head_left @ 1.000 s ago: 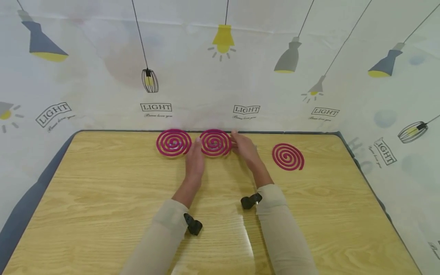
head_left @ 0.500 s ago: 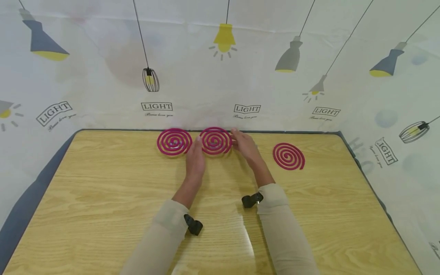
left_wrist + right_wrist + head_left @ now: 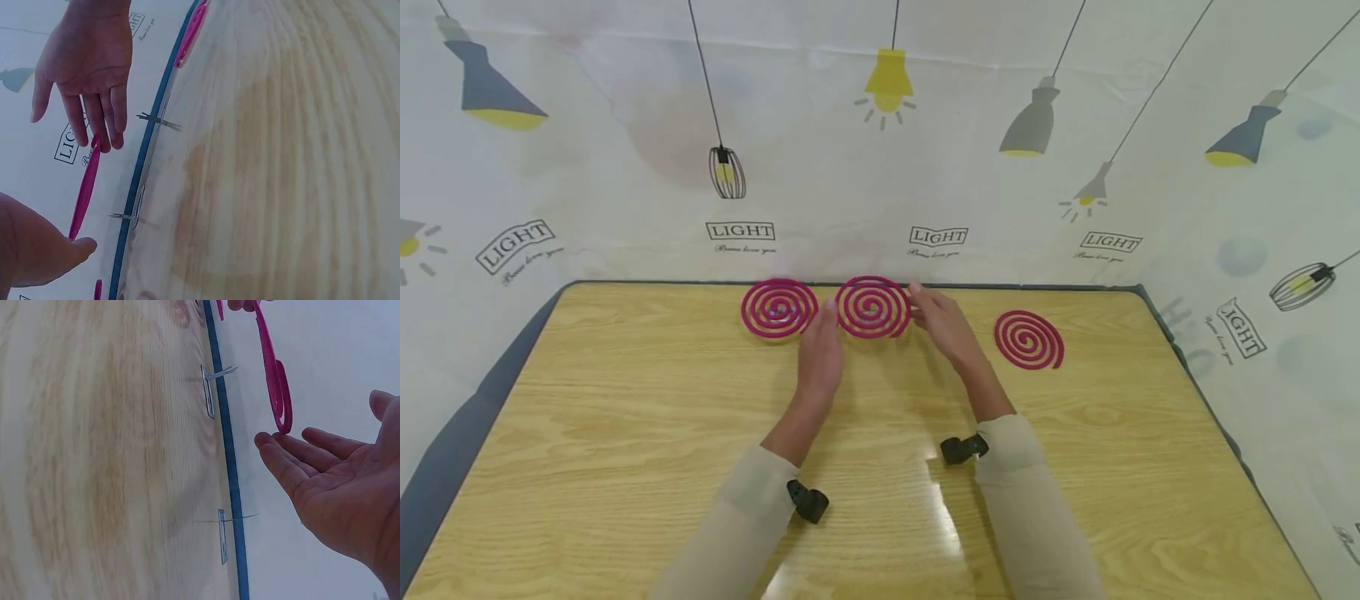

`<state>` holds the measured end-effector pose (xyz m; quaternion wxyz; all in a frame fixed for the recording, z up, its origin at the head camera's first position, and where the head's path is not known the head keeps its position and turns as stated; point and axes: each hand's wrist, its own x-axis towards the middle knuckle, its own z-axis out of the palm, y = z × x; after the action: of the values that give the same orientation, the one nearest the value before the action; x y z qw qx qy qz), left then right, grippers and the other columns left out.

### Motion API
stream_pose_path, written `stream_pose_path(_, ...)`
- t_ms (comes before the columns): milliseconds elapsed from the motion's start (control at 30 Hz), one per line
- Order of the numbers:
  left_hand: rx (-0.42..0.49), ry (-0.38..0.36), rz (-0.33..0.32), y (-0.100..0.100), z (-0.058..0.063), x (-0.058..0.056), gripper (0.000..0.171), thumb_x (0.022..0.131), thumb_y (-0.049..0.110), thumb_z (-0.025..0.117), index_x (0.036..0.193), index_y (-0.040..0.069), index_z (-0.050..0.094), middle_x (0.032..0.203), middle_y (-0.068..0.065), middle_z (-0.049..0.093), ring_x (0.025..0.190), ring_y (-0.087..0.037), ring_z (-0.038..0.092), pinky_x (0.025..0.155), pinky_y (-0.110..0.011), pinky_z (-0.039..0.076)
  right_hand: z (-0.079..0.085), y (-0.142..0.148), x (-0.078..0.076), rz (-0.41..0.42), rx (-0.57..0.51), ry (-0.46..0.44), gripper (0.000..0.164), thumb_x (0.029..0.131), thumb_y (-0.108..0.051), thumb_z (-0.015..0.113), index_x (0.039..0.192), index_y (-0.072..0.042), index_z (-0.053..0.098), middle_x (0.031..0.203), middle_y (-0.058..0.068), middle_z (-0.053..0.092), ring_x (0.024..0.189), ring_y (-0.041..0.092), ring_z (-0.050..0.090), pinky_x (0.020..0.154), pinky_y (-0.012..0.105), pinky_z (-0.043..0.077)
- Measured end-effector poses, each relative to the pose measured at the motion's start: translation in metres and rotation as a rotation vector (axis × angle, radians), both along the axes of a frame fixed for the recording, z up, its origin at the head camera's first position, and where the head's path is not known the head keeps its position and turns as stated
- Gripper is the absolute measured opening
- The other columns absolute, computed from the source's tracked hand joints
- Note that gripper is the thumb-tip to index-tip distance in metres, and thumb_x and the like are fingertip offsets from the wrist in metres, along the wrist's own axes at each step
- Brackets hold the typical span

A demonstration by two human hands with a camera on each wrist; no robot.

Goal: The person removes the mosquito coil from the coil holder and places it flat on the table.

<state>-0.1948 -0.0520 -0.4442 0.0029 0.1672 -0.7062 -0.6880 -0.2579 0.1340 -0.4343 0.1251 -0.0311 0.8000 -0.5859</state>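
Observation:
A magenta mosquito coil (image 3: 880, 321) is suspended between my two hands, above small metal stands at the table's far side. My left hand (image 3: 822, 354) holds its left edge, with the thumb on the coil and the other fingers mostly hidden. At the opposite edge my right hand (image 3: 947, 325) touches it with nearly straight fingers, its thumb (image 3: 381, 405) well away. To the left, a second mosquito coil (image 3: 767, 329) sits on a stand, close beside my left hand. A third mosquito coil (image 3: 1028, 342) lies flat on the table at the right.
Two thin metal stands, one stand (image 3: 137, 215) with prongs up and another stand (image 3: 164, 120), line the table's far edge under the held coil. The wooden table (image 3: 625, 458) meets a white wall cloth (image 3: 820, 125) printed with lamps just behind the coils.
The held mosquito coil and my right fingertips have shifted slightly right. Both wrists have spread apart and drawn a little toward me. The other two coils stay in place.

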Motion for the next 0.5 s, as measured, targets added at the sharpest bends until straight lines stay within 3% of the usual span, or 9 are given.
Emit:
stream_pose_path(67, -0.003, 0.009, -0.004, -0.003, -0.001, 0.003, 0.076, 0.096, 0.069, 0.029, 0.14, 0.011, 0.051, 0.132, -0.016, 0.057, 0.12, -0.03, 0.052, 0.108, -0.044, 0.04, 0.002, 0.002, 0.004, 0.008, 0.004, 0.006, 0.067, 0.102, -0.051, 0.04, 0.144, 0.001, 0.043, 0.142, 0.02, 0.05, 0.125, 0.033, 0.054, 0.109, 0.042, 0.043)
stream_pose_path(133, -0.007, 0.02, -0.011, -0.005, -0.002, 0.005, 0.076, 0.095, 0.069, 0.029, 0.13, 0.006, 0.055, 0.114, -0.015, 0.06, 0.102, -0.028, 0.055, 0.097, -0.042, 0.047, 0.003, 0.004, 0.007, 0.013, 0.012, 0.012, 0.067, 0.101, -0.052, 0.04, 0.143, 0.001, 0.043, 0.142, 0.019, 0.05, 0.125, 0.033, 0.054, 0.109, 0.042, 0.043)
stream_pose_path(233, -0.005, 0.046, -0.022, -0.008, -0.005, 0.01, 0.067, 0.098, 0.064, 0.03, 0.097, 0.003, 0.055, 0.086, -0.01, 0.052, 0.078, -0.025, 0.046, 0.075, -0.036, 0.046, 0.004, 0.007, 0.013, 0.021, 0.033, 0.022, 0.069, 0.1, -0.054, 0.041, 0.143, 0.0, 0.044, 0.141, 0.018, 0.052, 0.124, 0.032, 0.055, 0.108, 0.041, 0.044)
stream_pose_path(333, 0.004, 0.061, -0.031, -0.011, -0.008, 0.014, 0.054, 0.101, 0.059, 0.031, 0.082, 0.011, 0.047, 0.08, -0.004, 0.045, 0.075, -0.024, 0.043, 0.069, -0.031, 0.042, 0.004, 0.009, 0.019, 0.035, 0.059, 0.025, 0.071, 0.099, -0.057, 0.041, 0.143, -0.002, 0.045, 0.142, 0.016, 0.052, 0.123, 0.032, 0.056, 0.107, 0.04, 0.044)
stream_pose_path(400, 0.012, 0.059, -0.034, -0.013, -0.01, 0.017, 0.05, 0.1, 0.059, 0.032, 0.082, 0.015, 0.047, 0.084, -0.004, 0.047, 0.079, -0.024, 0.046, 0.073, -0.031, 0.044, 0.003, 0.011, 0.023, 0.048, 0.065, 0.03, 0.071, 0.099, -0.058, 0.041, 0.144, -0.002, 0.045, 0.142, 0.017, 0.052, 0.123, 0.032, 0.056, 0.107, 0.041, 0.044)
stream_pose_path(500, 0.03, 0.061, -0.053, -0.015, -0.013, 0.02, 0.058, 0.098, 0.063, 0.032, 0.084, 0.01, 0.047, 0.086, -0.009, 0.047, 0.081, -0.028, 0.045, 0.075, -0.034, 0.043, 0.003, 0.013, 0.028, 0.072, 0.068, 0.048, 0.07, 0.099, -0.057, 0.04, 0.143, -0.002, 0.045, 0.141, 0.018, 0.051, 0.123, 0.034, 0.056, 0.107, 0.042, 0.044)
